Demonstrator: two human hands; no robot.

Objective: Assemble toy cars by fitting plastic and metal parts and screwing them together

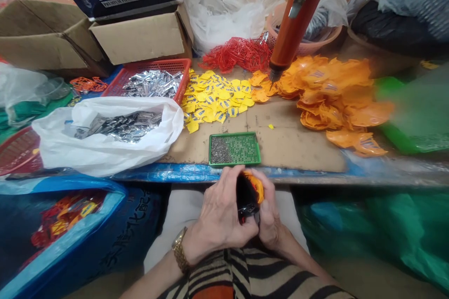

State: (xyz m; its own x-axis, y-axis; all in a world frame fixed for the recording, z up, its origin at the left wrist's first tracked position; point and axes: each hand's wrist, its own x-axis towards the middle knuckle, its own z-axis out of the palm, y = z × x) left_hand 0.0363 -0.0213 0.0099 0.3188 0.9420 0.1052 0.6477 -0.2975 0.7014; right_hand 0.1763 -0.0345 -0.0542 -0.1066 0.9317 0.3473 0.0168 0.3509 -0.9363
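Above my lap, just in front of the table edge, both hands are closed around a black and orange plastic part. My left hand grips its black side, with the thumb across the lower end. My right hand wraps the orange side. The fingers cover much of the part, so its full shape is hidden. Right beyond my hands lies a small green tray of tiny metal screws, heaped toward its left. An orange electric screwdriver hangs tip down over the table.
Yellow pieces, orange shells and red plastic parts lie in piles. Silvery pieces fill a red basket and a white bag. Cardboard boxes stand back left. A blue sack stands lower left, a green bin right.
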